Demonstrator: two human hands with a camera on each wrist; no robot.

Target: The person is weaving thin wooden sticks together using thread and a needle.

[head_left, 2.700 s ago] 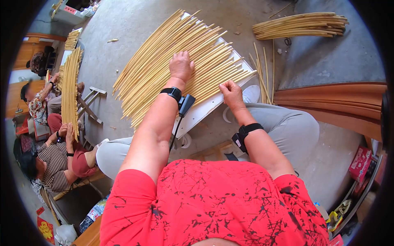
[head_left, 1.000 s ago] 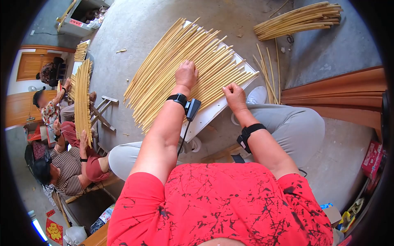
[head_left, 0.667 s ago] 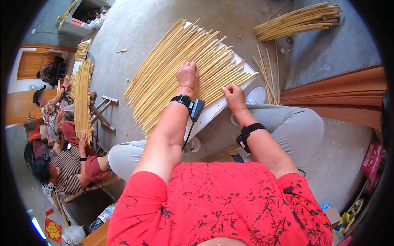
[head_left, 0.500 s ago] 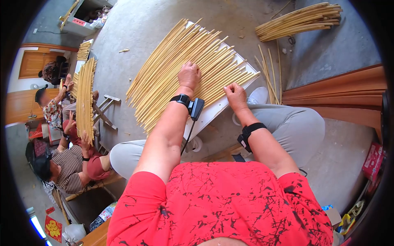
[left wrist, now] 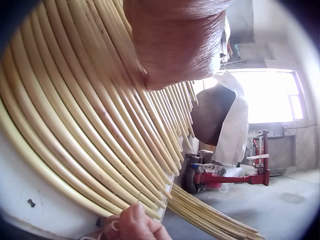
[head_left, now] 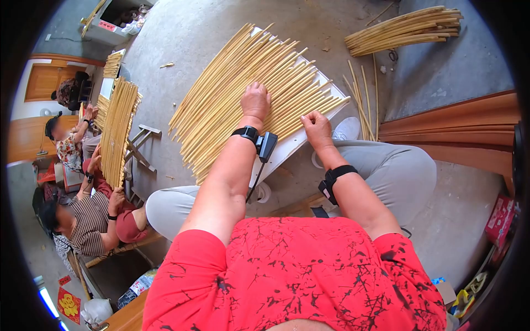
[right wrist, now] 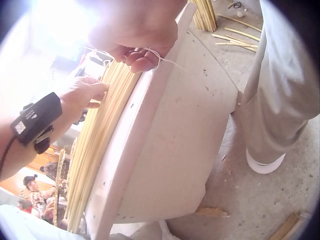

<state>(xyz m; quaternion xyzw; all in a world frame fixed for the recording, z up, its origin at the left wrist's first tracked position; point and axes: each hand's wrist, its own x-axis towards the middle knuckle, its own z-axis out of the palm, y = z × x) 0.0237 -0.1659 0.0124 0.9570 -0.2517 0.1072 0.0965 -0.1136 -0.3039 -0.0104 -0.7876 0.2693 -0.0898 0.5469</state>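
Long pale sticks (head_left: 221, 105) lie side by side across a white board (head_left: 287, 149). My left hand (head_left: 255, 103) rests on them near the middle, fingers partly bent and lying over the sticks; the right wrist view shows this left hand (right wrist: 80, 95) touching their top. Beside the sticks' near right ends is my right hand (head_left: 317, 131), its fingers curled. In the right wrist view a thin white string (right wrist: 159, 59) loops at the fingers of my right hand (right wrist: 142, 30), which pinches it. The left wrist view shows my right hand (left wrist: 135, 226) at the stick ends.
A stick bundle (head_left: 406, 30) lies on the floor at the upper right, with loose sticks (head_left: 364, 99) below it. At left, a person in a striped shirt (head_left: 91, 218) holds another stick bundle (head_left: 118, 132), near a second person (head_left: 69, 146). A stool's legs (head_left: 143, 146) stand close by.
My left hand has shifted slightly right over the sticks; my right hand has barely moved. The striped-shirt person's bundle has tilted, and that person's hand has closed on its near end.
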